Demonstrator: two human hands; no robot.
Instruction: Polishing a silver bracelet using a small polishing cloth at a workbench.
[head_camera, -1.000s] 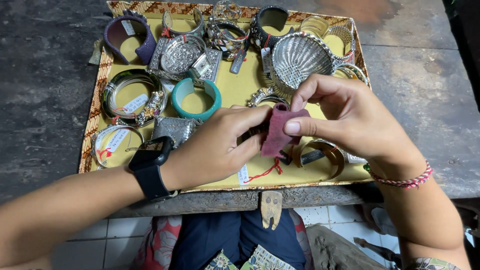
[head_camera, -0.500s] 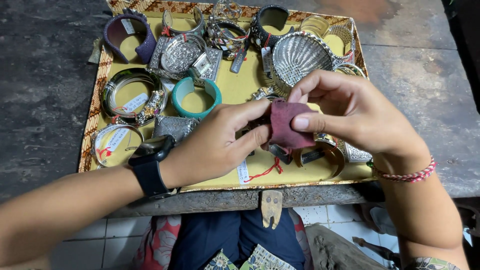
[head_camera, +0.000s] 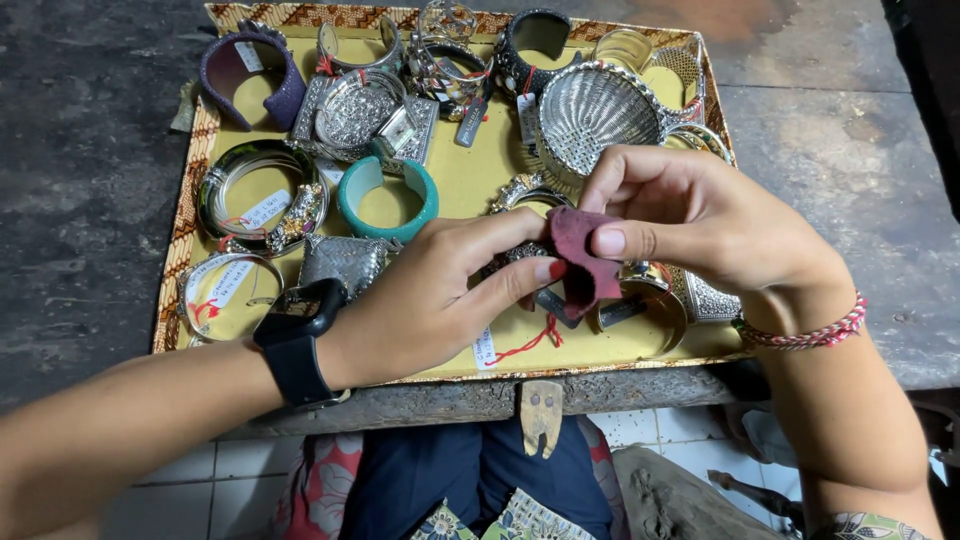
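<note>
From the head camera, a yellow-lined tray (head_camera: 455, 190) with a woven patterned rim sits on a dark worktop (head_camera: 90, 150). Over the tray's centre, toward 4 o'clock, both hands meet. The left hand (head_camera: 430, 300), with a black watch (head_camera: 295, 340) on its wrist, pinches a small silver piece (head_camera: 520, 252) between thumb and fingertips. The right hand (head_camera: 700, 220), wearing a red braided wristband (head_camera: 805, 335), pinches a dark red cloth (head_camera: 580, 262) folded against that piece. At 11 o'clock on the tray lies a purple cuff (head_camera: 248, 75), near the centre a teal bangle (head_camera: 388, 198), at 1 o'clock a silver shell-shaped dish (head_camera: 590, 110), and at 9 o'clock a wide silver bangle (head_camera: 262, 195).
</note>
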